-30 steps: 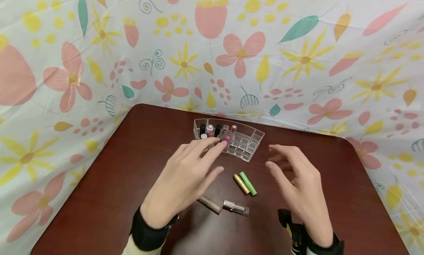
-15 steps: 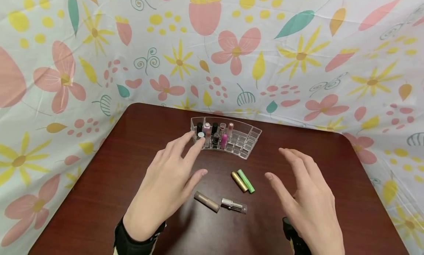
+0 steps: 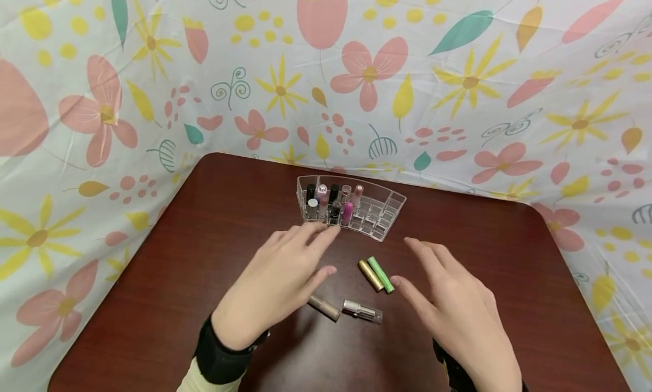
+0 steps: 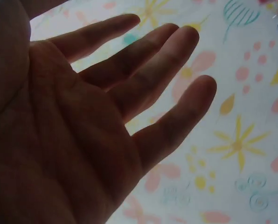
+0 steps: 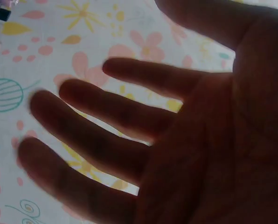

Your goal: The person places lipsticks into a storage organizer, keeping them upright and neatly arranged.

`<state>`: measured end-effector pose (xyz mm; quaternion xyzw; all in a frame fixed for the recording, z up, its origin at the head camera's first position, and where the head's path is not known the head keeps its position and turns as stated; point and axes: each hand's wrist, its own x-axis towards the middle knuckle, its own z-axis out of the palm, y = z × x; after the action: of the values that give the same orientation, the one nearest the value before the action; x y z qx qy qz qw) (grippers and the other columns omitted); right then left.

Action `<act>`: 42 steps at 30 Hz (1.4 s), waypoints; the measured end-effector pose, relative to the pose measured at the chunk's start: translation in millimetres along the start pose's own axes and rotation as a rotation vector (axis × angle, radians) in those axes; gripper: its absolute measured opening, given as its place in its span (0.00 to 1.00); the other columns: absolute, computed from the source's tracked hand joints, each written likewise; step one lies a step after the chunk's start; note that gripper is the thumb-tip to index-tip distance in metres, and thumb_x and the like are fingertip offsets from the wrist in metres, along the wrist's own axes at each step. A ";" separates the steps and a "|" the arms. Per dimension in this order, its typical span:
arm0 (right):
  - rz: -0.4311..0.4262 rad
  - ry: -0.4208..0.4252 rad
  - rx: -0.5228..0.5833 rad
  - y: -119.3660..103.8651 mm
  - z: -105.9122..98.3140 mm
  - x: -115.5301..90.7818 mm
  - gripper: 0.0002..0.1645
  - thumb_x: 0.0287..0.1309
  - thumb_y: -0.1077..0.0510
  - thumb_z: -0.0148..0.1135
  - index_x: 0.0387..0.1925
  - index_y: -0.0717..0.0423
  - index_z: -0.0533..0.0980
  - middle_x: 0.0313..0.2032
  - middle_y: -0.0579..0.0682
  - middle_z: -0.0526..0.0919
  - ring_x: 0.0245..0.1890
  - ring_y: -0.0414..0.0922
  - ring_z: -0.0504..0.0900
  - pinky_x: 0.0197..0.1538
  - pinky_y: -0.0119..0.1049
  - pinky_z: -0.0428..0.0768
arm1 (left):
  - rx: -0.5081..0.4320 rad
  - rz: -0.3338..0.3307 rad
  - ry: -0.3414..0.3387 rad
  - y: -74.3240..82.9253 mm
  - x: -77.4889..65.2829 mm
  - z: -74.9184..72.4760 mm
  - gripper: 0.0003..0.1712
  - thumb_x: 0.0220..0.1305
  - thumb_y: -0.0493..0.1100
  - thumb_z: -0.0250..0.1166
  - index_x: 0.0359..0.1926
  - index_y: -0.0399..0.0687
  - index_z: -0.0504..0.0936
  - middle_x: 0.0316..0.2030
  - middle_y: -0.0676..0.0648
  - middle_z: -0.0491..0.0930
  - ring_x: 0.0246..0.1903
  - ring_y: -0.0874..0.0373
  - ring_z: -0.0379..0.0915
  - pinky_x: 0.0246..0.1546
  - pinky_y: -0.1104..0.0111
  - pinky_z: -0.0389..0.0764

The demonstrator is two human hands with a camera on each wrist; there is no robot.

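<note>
1. On the table (image 3: 173, 267), between our hands, a gold tube (image 3: 370, 275) and a green tube (image 3: 381, 275) lie side by side; nearer us are a taupe tube (image 3: 326, 309), partly hidden, and a silver lipstick (image 3: 362, 311) with a clear end.
2. Our left hand (image 3: 279, 279) and right hand (image 3: 460, 307) hold nothing, fingers extended and spread; whether the left one touches the clear organizer (image 3: 374, 212) behind, we cannot tell.
3. We judge the tubes light, stiff and apt to roll; a mid-barrel pinch should suit them.
4. We'd expect the organizer to be slick, brittle plastic, best held by its sides, away from the upright cosmetics (image 3: 348, 212).
</note>
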<state>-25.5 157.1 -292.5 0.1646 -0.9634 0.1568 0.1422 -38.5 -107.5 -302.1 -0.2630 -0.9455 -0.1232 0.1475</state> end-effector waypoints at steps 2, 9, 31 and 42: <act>-0.017 -0.055 -0.036 -0.5 2.6 -1.9 0.37 0.59 0.42 0.71 0.67 0.44 0.72 0.57 0.47 0.81 0.42 0.51 0.88 0.26 0.49 0.78 | 0.013 0.025 -0.068 7.4 4.1 7.9 0.35 0.69 0.58 0.66 0.71 0.52 0.70 0.62 0.46 0.78 0.57 0.52 0.79 0.55 0.55 0.82; -0.051 -0.201 -0.125 -2.8 9.4 -14.9 0.40 0.57 0.41 0.73 0.68 0.45 0.72 0.53 0.47 0.84 0.43 0.46 0.88 0.23 0.39 0.75 | 0.086 0.179 -0.119 40.9 4.6 24.6 0.30 0.68 0.60 0.66 0.65 0.55 0.74 0.54 0.52 0.79 0.47 0.57 0.82 0.44 0.62 0.83; 0.162 -0.570 -0.014 29.5 110.6 -16.0 0.26 0.47 0.50 0.80 0.48 0.48 0.79 0.31 0.44 0.72 0.25 0.41 0.68 0.25 0.37 0.66 | 0.059 0.193 -0.368 39.5 21.1 138.3 0.18 0.55 0.51 0.76 0.47 0.57 0.84 0.45 0.53 0.84 0.39 0.57 0.82 0.33 0.63 0.81; 0.147 -0.534 -0.018 36.9 130.5 -20.2 0.21 0.47 0.54 0.81 0.42 0.48 0.80 0.34 0.45 0.75 0.29 0.41 0.70 0.27 0.39 0.70 | 0.062 0.214 -0.375 40.3 22.4 152.8 0.17 0.53 0.47 0.77 0.44 0.55 0.84 0.43 0.52 0.83 0.39 0.57 0.80 0.31 0.64 0.80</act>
<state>-49.6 150.1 -427.3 0.1287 -0.9774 0.1093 -0.1269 -68.1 -16.3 -429.7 -0.3755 -0.9264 -0.0266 -0.0105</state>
